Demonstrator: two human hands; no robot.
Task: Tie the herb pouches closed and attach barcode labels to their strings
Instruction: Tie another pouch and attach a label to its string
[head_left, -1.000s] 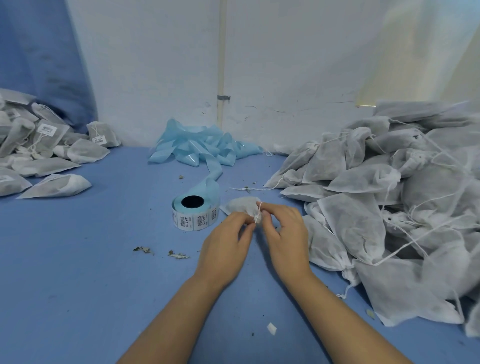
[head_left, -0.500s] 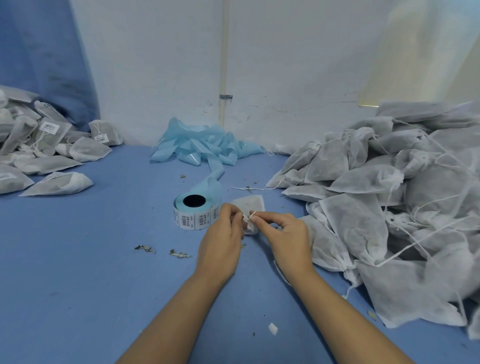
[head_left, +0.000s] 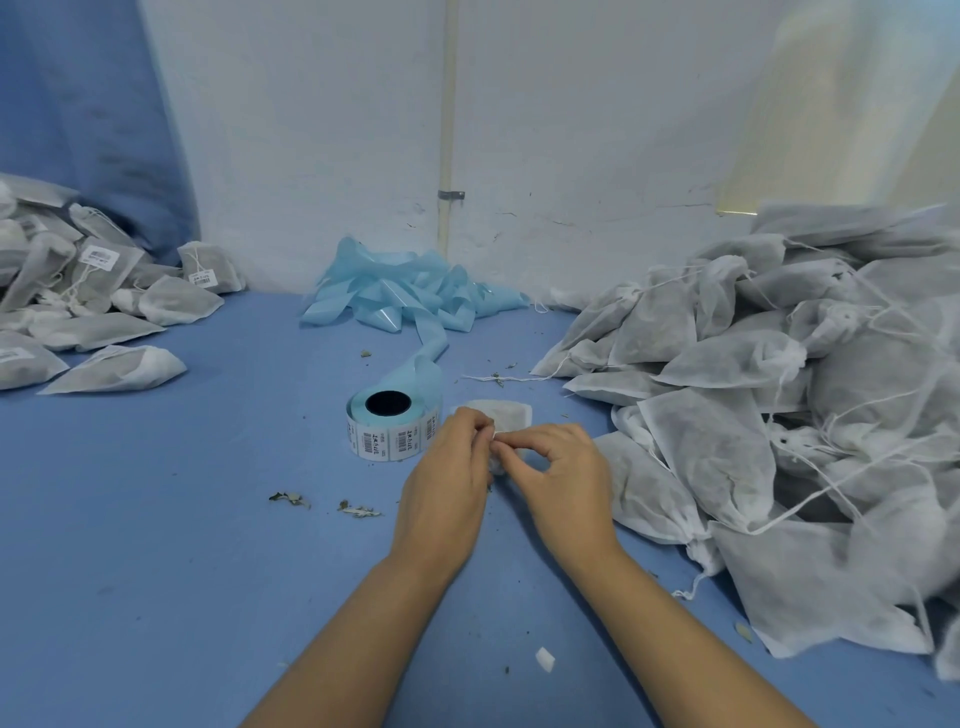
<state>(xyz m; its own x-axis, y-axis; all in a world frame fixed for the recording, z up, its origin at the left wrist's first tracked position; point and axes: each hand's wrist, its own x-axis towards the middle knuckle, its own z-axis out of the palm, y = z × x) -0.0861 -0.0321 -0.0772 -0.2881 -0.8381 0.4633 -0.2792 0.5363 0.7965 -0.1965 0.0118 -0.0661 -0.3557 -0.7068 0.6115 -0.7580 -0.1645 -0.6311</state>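
1. My left hand (head_left: 451, 478) sits at the centre of the blue table (head_left: 156, 545), fingers curled in, the fingertips pinching at the gathered neck of a small white herb pouch (head_left: 506, 415).
2. My right hand (head_left: 561, 473) is just beside it on the right, forefinger and thumb brought together in a pinch at the same spot, the other fingers curled loosely. I take it that they hold the pouch's string, but the string itself is too fine for me to make out between the fingers.
3. The pouch lies flat on the table just beyond my knuckles, its far end showing past both hands, its near end hidden behind them.
4. Just left of the pouch, and close to my left hand, stands the roll of barcode labels (head_left: 392, 428), its dark core facing up and printed labels showing round its side.
5. A light blue backing strip (head_left: 410, 301) runs from the roll toward the far wall and lies there in a loose heap.
6. On the right a large pile of white pouches (head_left: 779, 389) spreads from the near edge to the far wall, loose strings trailing over it.
7. On the far left lies a smaller pile of pouches (head_left: 98, 296), several with barcode labels on them.
8. Bits of dried herb (head_left: 291, 499) are scattered on the table left of my left hand, and a small white scrap (head_left: 544, 659) lies near, between my forearms.
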